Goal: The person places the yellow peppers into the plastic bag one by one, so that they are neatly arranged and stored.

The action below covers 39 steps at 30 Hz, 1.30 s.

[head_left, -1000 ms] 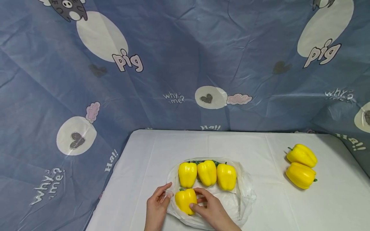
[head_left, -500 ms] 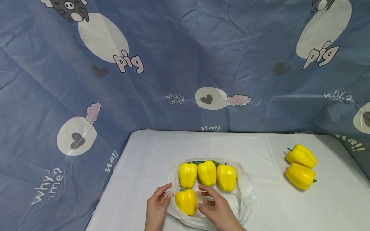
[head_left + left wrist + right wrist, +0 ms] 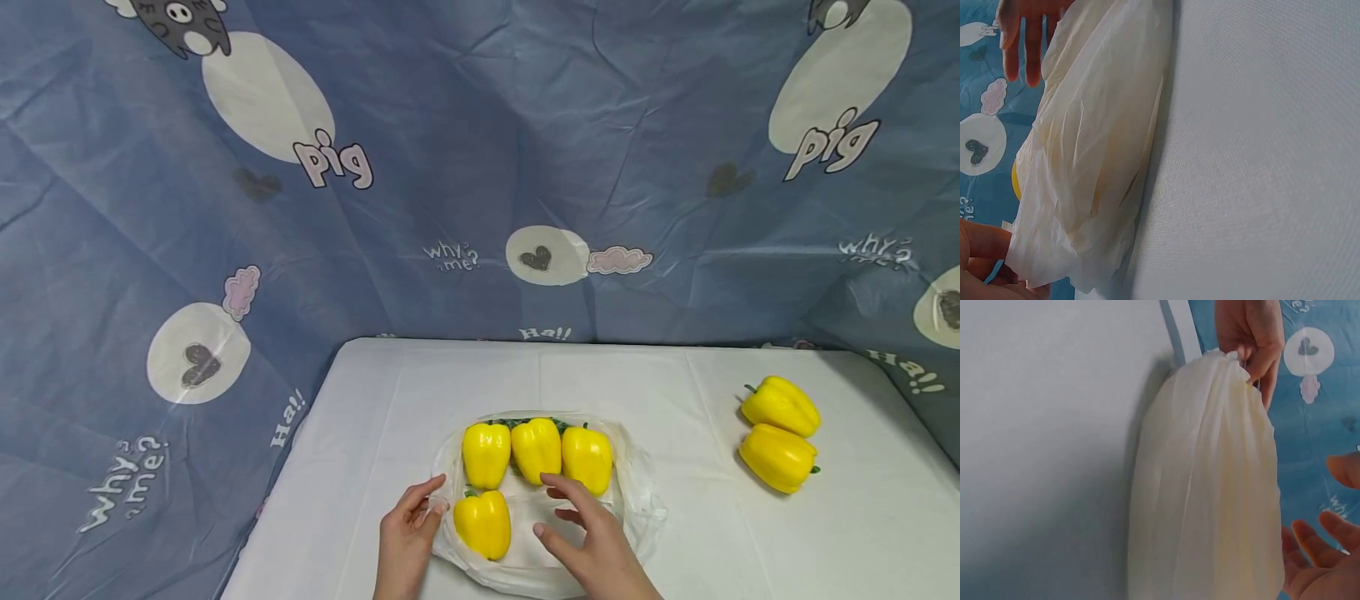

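Observation:
A white plastic bag (image 3: 641,508), its mouth spread wide, lies on the table with several yellow bell peppers inside. Three of them, such as the left one (image 3: 486,456), stand in a row along the back. A single bell pepper (image 3: 482,525) sits at the front left of the bag. At the bag's left rim my left hand (image 3: 408,525) pinches the plastic between thumb and fingers, as the left wrist view also shows. My right hand (image 3: 588,533) is over the front right part of the bag, fingers spread and relaxed, holding nothing.
Two more yellow bell peppers, a back one (image 3: 782,406) and a front one (image 3: 778,457), lie together on the right of the white table (image 3: 375,400). A blue printed cloth (image 3: 465,167) hangs behind the table and along its sides.
My right hand has let go of the front left bell pepper and moved right, away from it. The left hand has stayed at the bag's rim.

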Tool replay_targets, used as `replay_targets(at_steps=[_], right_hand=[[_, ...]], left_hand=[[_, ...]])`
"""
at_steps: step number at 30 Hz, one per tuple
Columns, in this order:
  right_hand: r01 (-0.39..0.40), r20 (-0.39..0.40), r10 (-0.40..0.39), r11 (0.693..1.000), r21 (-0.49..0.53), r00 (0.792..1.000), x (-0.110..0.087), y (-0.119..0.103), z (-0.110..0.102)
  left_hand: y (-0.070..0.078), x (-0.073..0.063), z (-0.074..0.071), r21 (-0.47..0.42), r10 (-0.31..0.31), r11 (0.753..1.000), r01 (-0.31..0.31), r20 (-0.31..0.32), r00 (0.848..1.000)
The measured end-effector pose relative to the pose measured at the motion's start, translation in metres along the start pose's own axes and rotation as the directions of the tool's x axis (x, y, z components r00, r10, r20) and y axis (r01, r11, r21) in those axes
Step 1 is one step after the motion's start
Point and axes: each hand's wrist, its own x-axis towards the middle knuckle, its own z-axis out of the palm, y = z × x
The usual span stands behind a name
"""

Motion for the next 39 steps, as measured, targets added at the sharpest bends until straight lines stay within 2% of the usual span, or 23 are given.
replay_targets(at_steps=[6, 11, 18, 27, 36, 39], right_hand=[[0.051, -0.095, -0.056, 0.997, -0.051, 0.994, -0.005, 0.004, -0.005], [0.113, -0.165, -0.132, 0.986, -0.123, 0.977, -0.008, 0.008, -0.01], [0.153, -0.22, -0.198, 0.966, -0.208, 0.955, -0.011, 0.012, -0.02], [0.125, -0.269, -0.203, 0.951, -0.282, 0.941, -0.013, 0.015, -0.033], [0.141, -0.314, -0.257, 0.928, -0.346, 0.914, -0.017, 0.018, -0.042], [0.112, -0.342, -0.238, 0.93, -0.35, 0.909, -0.017, 0.017, -0.045]], left_hand=[[0.001, -0.001, 0.0, 0.011, -0.012, 1.0, 0.012, 0.0, 1.0], [0.003, 0.0, 0.0, 0.02, -0.026, 0.999, 0.026, 0.009, 1.0], [0.003, -0.001, 0.0, 0.013, -0.041, 0.999, 0.041, 0.005, 0.999], [0.003, -0.001, 0.0, 0.017, -0.059, 0.998, 0.059, 0.004, 0.998], [0.003, -0.001, 0.001, 0.03, -0.068, 0.997, 0.068, -0.001, 0.998], [0.002, -0.001, 0.001, 0.032, -0.066, 0.997, 0.066, -0.001, 0.998]])
